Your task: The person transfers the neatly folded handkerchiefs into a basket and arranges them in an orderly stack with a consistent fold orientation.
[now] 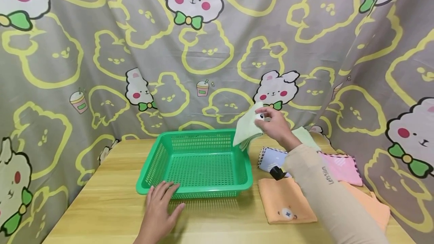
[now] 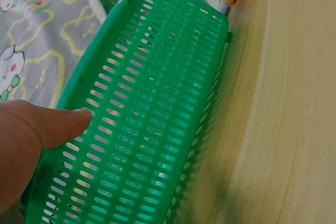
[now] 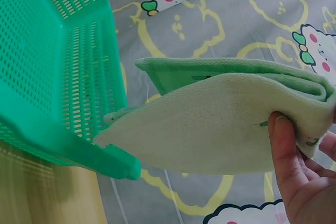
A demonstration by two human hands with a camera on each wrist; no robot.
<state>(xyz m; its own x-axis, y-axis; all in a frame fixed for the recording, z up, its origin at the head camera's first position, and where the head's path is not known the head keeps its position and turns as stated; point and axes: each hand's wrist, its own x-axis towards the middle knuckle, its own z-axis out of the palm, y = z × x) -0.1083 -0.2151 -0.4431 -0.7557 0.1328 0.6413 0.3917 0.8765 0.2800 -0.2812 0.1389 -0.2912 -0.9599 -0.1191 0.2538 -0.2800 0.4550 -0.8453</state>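
My right hand (image 1: 274, 125) pinches a folded pale green towel (image 1: 249, 125) at its right end, over the basket's far right corner. In the right wrist view the thumb presses the outer face of the towel (image 3: 210, 124), whose layers hang apart at the left. The green plastic basket (image 1: 194, 190) stands on the table, with slotted walls. My left hand (image 1: 161, 208) rests at the near left rim, fingers laid over it. Against the slotted outer wall (image 2: 142, 114), the left wrist view shows the thumb (image 2: 58, 127); the other fingers are hidden there.
Right of the basket lie an orange towel (image 1: 286, 202) with a bear face, a blue towel (image 1: 272, 158), a pink towel (image 1: 340, 166), another pale green towel (image 1: 305, 138) and another orange one (image 1: 373, 206). A patterned curtain (image 1: 210, 55) hangs behind the wooden table (image 1: 101, 202).
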